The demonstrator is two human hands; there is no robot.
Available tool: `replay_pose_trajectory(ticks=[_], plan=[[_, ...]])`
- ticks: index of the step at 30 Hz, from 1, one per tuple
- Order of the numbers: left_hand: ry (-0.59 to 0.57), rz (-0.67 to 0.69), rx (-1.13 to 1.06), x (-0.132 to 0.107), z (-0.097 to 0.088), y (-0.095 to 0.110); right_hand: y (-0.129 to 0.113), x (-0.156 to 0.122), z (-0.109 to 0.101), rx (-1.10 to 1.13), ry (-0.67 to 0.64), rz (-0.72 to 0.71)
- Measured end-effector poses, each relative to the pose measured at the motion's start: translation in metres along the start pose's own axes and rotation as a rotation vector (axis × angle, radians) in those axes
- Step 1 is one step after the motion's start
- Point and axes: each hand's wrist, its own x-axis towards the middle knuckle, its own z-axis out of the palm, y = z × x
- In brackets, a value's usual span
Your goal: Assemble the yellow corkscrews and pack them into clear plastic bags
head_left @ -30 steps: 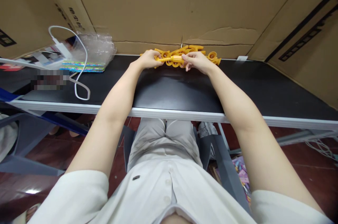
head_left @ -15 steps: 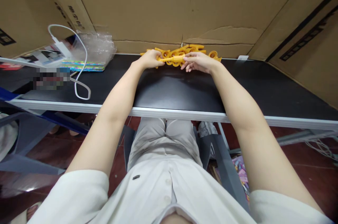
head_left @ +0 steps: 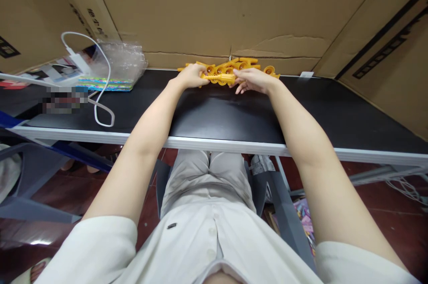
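Observation:
My left hand [head_left: 193,76] is closed on the narrow, ridged end of a yellow plastic piece [head_left: 224,78]. The piece lies sideways, and its wider end points toward my right hand [head_left: 252,80]. The fingers of that hand are apart and bent close beside the wide end; whether they touch it I cannot tell. Behind both hands is a heap of similar yellow plastic pieces [head_left: 248,60]. Several show round, cup-like ends, and one such cup [head_left: 269,70] sits to the right of my right hand. My hands hide parts of the heap.
A cardboard wall [head_left: 187,12] rises behind the black tabletop [head_left: 227,117]. On the left stand clear plastic bags [head_left: 122,59] on a colourful stack [head_left: 110,84], with a white cable [head_left: 109,67] looping in front. A white scrap [head_left: 306,74] is at the back right.
The yellow piece in my left hand has dropped slightly and tilted a little. My right fingertips have shifted off its wide end, slightly to the right.

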Motion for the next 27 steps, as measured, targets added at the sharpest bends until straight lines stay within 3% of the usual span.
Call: replay_pose_trajectory(ticks=[4,14,27], plan=[[0.009,-0.011,0.017,-0.001,0.001,0.002,0.002,0.001,0.0,-0.032,0.042,-0.09],[0.001,-0.023,0.076,-0.005,-0.002,0.009,0.005,0.011,0.01,-0.018,0.095,-0.008],[0.031,0.0,0.105,0.001,-0.001,-0.001,0.001,0.01,0.015,0.117,0.102,0.059]])
